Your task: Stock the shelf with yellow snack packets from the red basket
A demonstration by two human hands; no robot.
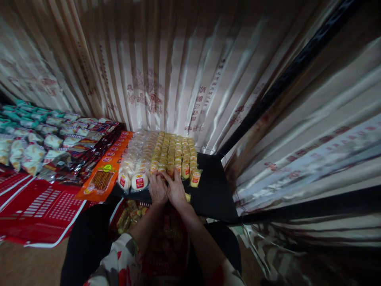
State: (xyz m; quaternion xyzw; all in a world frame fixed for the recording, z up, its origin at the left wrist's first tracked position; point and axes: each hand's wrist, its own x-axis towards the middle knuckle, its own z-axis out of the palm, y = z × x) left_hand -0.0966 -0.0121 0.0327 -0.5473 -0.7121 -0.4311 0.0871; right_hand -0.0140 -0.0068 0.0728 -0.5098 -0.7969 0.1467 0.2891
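Rows of small yellow snack packets [175, 149] in clear wrappers stand on a black board. At their front edge, my left hand [158, 189] and my right hand [176, 191] are side by side, with the thumbs nearly meeting. Both hands have their fingers closed on a yellow packet [170, 170] in the front row; the fingertips are partly hidden among the wrappers. A yellow packet [195, 178] sits at the right end of the front row. Another yellow piece [187, 197] shows beside my right wrist. White round cakes [139, 181] in clear wrappers line up to the left.
An orange snack bag [102, 176] and dark red shiny packets [86, 147] lie further left, beside several white packets [32, 155]. Between my knees is a red bag [119, 212] of yellow packets. A black pole [268, 87] slants before the pleated curtain [178, 79].
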